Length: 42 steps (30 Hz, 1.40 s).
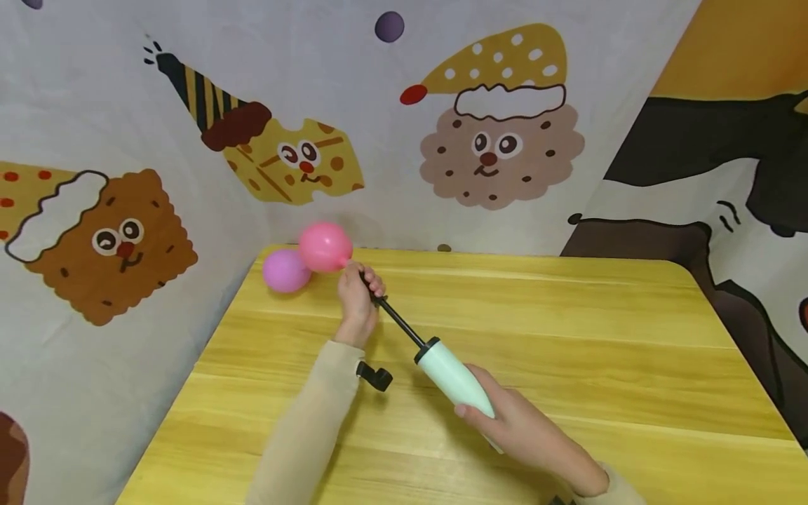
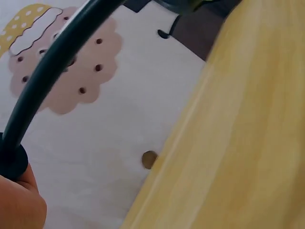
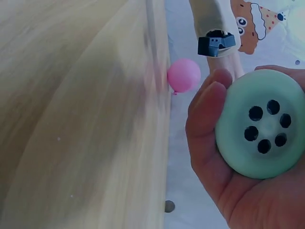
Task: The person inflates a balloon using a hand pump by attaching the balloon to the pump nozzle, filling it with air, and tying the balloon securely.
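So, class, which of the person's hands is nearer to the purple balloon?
Left. The left hand is a short way right of the purple balloon, holding the black end of the pump. The right hand is farther off, nearer the camera, around its green body.

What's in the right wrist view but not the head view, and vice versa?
Only the right wrist view: six dark round holes in the end of the mint-green, tube-shaped pump.
Only the head view: the pump's thin black rod and the yellow cheese cartoon in a striped hat.
Both: the pump, the right hand gripping it, the yellowish wooden table and a round pink balloon, though which of the head view's two is unclear.
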Each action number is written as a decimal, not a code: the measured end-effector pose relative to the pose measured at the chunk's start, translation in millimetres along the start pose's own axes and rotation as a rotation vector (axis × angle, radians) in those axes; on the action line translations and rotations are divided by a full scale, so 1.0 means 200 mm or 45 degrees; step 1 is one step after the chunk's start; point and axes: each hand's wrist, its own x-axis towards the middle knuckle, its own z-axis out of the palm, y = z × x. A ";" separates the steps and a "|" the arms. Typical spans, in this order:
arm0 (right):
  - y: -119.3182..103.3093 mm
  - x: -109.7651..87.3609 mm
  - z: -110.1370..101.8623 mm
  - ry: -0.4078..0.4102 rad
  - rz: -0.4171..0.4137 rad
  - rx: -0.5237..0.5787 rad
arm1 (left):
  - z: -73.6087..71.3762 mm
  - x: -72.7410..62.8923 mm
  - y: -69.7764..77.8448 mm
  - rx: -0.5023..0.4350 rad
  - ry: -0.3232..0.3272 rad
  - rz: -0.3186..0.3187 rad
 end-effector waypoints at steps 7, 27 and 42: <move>0.01 0.08 0.02 -0.016 -0.060 0.065 | 0.06 -0.10 -0.10 0.076 -0.064 -0.048; 0.01 0.05 0.00 0.018 -0.010 0.107 | 0.05 -0.03 -0.06 0.050 -0.032 0.016; 0.06 0.04 0.01 0.001 0.000 0.077 | 0.04 -0.11 -0.10 0.110 -0.013 0.026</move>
